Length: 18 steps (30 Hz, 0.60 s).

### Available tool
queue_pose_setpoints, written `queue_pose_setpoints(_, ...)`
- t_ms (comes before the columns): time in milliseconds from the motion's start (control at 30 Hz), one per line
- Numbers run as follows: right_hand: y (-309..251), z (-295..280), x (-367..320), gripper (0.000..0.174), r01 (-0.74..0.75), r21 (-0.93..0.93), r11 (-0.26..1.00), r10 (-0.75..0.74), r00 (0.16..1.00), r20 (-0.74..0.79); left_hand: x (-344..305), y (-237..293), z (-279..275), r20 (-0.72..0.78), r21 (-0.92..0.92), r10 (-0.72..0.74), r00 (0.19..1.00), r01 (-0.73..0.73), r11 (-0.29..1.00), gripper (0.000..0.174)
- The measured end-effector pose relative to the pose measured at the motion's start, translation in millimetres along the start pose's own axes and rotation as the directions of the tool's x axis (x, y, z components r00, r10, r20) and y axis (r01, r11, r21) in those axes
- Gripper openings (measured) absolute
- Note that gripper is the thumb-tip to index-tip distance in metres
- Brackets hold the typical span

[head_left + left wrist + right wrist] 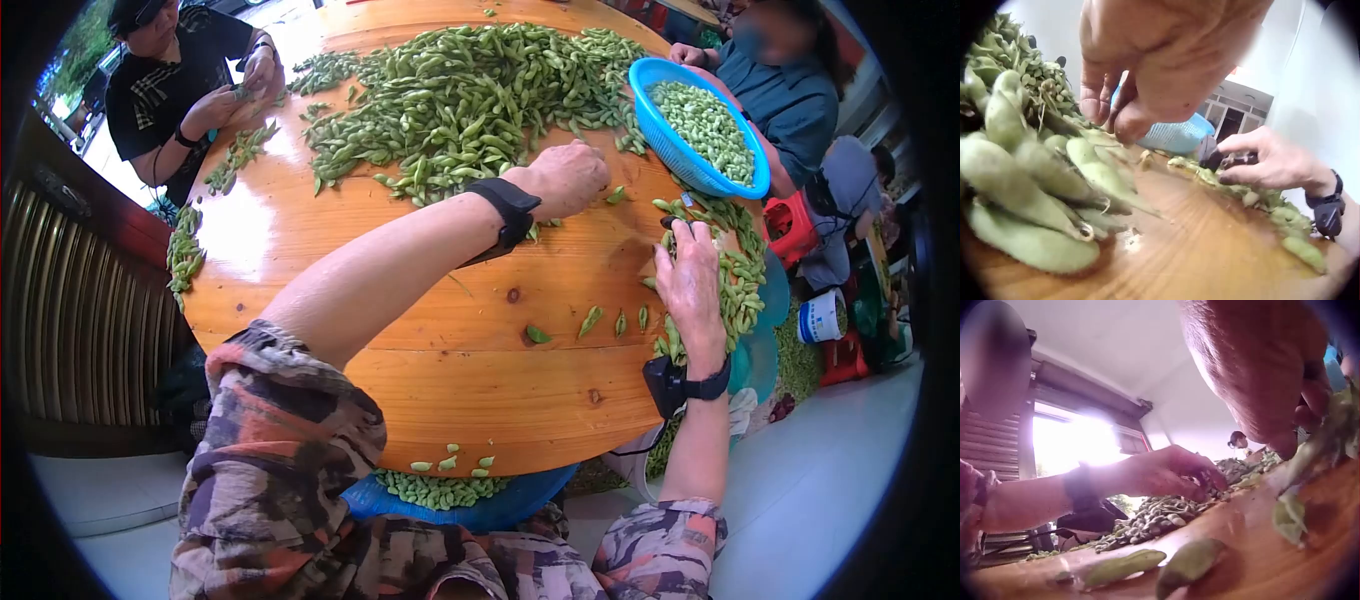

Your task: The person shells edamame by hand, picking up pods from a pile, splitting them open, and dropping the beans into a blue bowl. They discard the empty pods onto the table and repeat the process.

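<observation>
The left hand (568, 180) is at the lower right border of the big pile (440, 110) of green pods, which lies on the far part of the wooden table (450, 390). Its fingers are bent and their tips come close together, but I cannot tell if they pinch a pod. The right hand (692, 285) is beside a smaller heap (742, 285) along the right edge; its fingers are bent, and a dark object (682, 222) is at the fingertips, though I cannot tell if it is gripped or worn. Between the two arms, a few loose pods (590, 320) lie apart from the heaps. A blue basket (650, 120) with shelled beans (705, 125) is near the right hand, farther back. Below the near edge there is a blue basin (545, 488), also with beans. Two other people (140, 110) sit across the table, left and right.
</observation>
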State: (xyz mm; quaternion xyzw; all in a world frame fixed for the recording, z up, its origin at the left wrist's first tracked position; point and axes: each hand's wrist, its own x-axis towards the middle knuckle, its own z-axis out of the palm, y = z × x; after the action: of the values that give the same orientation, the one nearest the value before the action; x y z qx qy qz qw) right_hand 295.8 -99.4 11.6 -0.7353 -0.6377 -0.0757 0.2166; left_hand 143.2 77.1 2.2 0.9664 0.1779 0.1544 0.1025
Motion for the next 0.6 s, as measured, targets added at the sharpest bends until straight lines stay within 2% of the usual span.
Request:
queue_pose_setpoints(33, -3, -1, 0, 0.019, 0.018, 0.044, 0.999, -0.016, 0.999, -0.048, 3, 0, 2, 0.051, 0.032, -0.007, 0.999, 0.006, 0.999, 0.022)
queue_pose_setpoints(67, -6, -1, 0, 0.019, 0.017, 0.041, 0.999, -0.015, 0.999, -0.052, 4, 0, 3, 0.021, -0.001, -0.011, 1.0, 0.012, 1.0, 0.021)
queue_pose_setpoints(133, -14, -2, 3, 0.018, 0.055, 0.066, 0.996, -0.043, 0.986, -0.162, 4, 3, 6, -0.005, -0.01, -0.029, 1.0, 0.029, 1.0, 0.021)
queue_pose_setpoints(167, -17, -4, 4, 0.018, 0.056, 0.063, 0.996, -0.045, 0.985, -0.165, 3, 4, 7, -0.032, -0.019, -0.054, 0.998, 0.053, 0.998, 0.021)
queue_pose_setpoints(200, -20, -6, 6, 0.018, 0.039, 0.139, 0.989, -0.018, 0.988, -0.151, 1, 9, 1, -0.035, -0.017, -0.053, 0.998, 0.052, 0.998, 0.021)
queue_pose_setpoints(233, -23, -8, 8, 0.018, 0.019, 0.217, 0.976, 0.01, 0.991, -0.135, -3, 14, -5, -0.095, -0.093, -0.089, 0.992, 0.08, 0.992, 0.018)
queue_pose_setpoints(267, -25, -9, 9, 0.021, 0.08, 0.236, 0.969, -0.04, 0.984, -0.172, -8, 18, -10, -0.149, -0.169, -0.129, 0.98, 0.103, 0.98, 0.015)
queue_pose_setpoints(300, -29, -8, 9, 0.021, 0.08, 0.238, 0.968, -0.039, 0.984, -0.174, -18, 28, -23, -0.149, -0.166, -0.128, 0.981, 0.103, 0.981, 0.015)
queue_pose_setpoints(333, -33, -7, 9, 0.022, -0.037, 0.433, 0.901, 0.065, 0.997, -0.05, -32, 40, -41, -0.014, -0.475, -0.294, 0.956, 0.253, 0.843, 0.014)
queue_pose_setpoints(367, -39, -7, 9, 0.023, -0.166, 0.594, 0.787, 0.139, 0.986, 0.092, -47, 47, -52, 0.164, -0.705, -0.401, 0.901, 0.391, 0.591, 0.014)
queue_pose_setpoints(400, -47, -6, 9, 0.023, -0.254, 0.709, 0.657, 0.156, 0.967, 0.202, -61, 40, -43, 0.154, -0.799, -0.351, 0.924, 0.326, 0.506, 0.02)
queue_pose_setpoints(433, -56, -5, 9, 0.023, -0.25, 0.713, 0.656, 0.151, 0.968, 0.2, -74, 38, -39, 0.151, -0.796, -0.355, 0.922, 0.327, 0.509, 0.02)
queue_pose_setpoints(500, -74, -2, 9, 0.022, -0.424, 0.865, 0.268, 0.071, 0.904, 0.421, -98, 38, -34, 0.195, -0.949, -0.399, 0.896, 0.275, 0.154, 0.021)
queue_pose_setpoints(533, -80, 0, 9, 0.023, -0.442, 0.876, 0.196, -0.03, 0.89, 0.455, -108, 39, -33, 0.194, -0.949, -0.404, 0.894, 0.276, 0.154, 0.021)
queue_pose_setpoints(567, -87, 4, 9, 0.023, -0.442, 0.875, 0.197, -0.036, 0.889, 0.457, -117, 40, -32, 0.201, -0.96, -0.469, 0.86, 0.269, 0.08, 0.021)
queue_pose_setpoints(600, -93, 9, 11, 0.023, -0.475, 0.872, 0.122, -0.066, 0.872, 0.484, -125, 40, -33, 0.212, -0.967, -0.531, 0.82, 0.255, 0.008, 0.022)
